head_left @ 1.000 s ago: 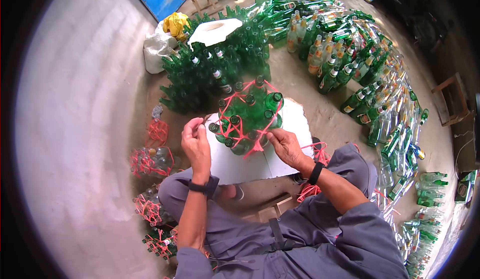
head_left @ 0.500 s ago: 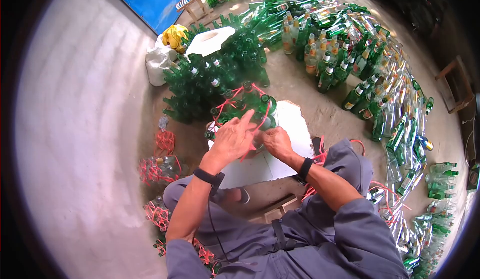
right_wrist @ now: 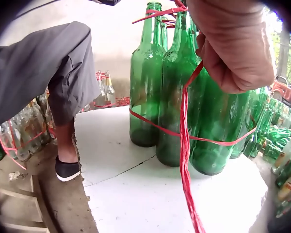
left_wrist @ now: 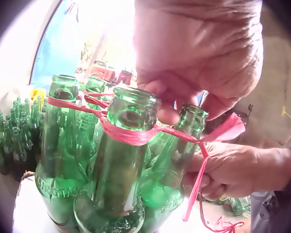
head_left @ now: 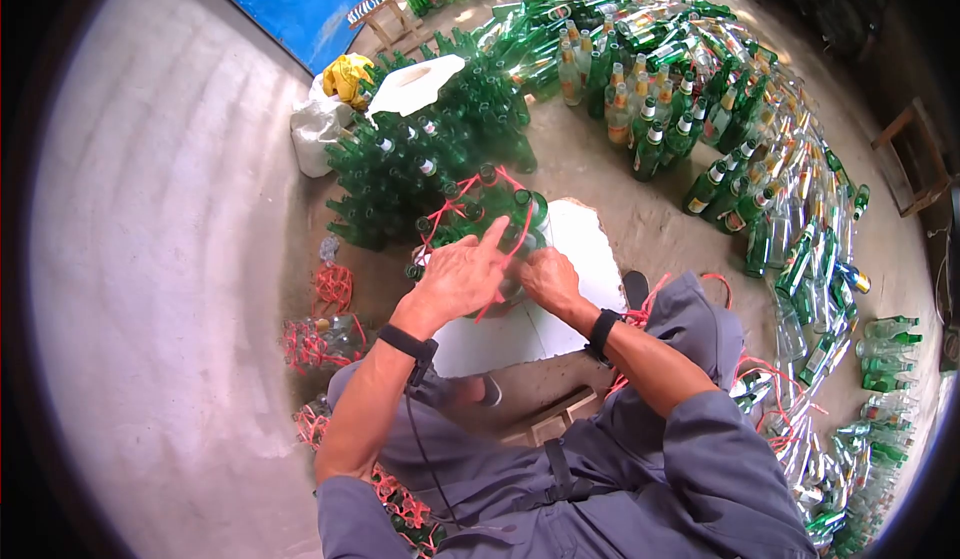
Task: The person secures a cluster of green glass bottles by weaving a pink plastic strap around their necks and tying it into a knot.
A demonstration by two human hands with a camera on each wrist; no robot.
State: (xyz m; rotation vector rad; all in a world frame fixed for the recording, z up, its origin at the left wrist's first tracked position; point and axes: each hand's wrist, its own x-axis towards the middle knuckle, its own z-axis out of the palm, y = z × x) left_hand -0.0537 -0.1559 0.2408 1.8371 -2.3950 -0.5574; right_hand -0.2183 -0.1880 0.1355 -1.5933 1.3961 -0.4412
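A bundle of upright green glass bottles (right_wrist: 145, 92) stands on a white board (head_left: 590, 249), ringed by pink plastic twine (right_wrist: 184, 141) round the necks and lower down round the bodies. My left hand (head_left: 462, 277) reaches over the near bottles, index finger stretched forward. In the left wrist view, its fingers (left_wrist: 167, 112) dip down around a bottle neck (left_wrist: 192, 116); I cannot tell whether they grip it. My right hand (head_left: 552, 281) is a fist low against the bundle's right side, holding the twine, whose strand hangs down in the right wrist view.
Behind the board stands a dense group of green bottles (head_left: 400, 179) with a white sheet piece (head_left: 415, 87) on top. A long heap of bottles (head_left: 790, 179) curves along the right. Twine-tied bundles (head_left: 320, 341) lie left of my knee. A wooden frame (right_wrist: 34, 194) is by my foot.
My left hand has come from the bundle's left side to over its near bottles. My right hand has closed into a fist beside it. The head view has shifted slightly.
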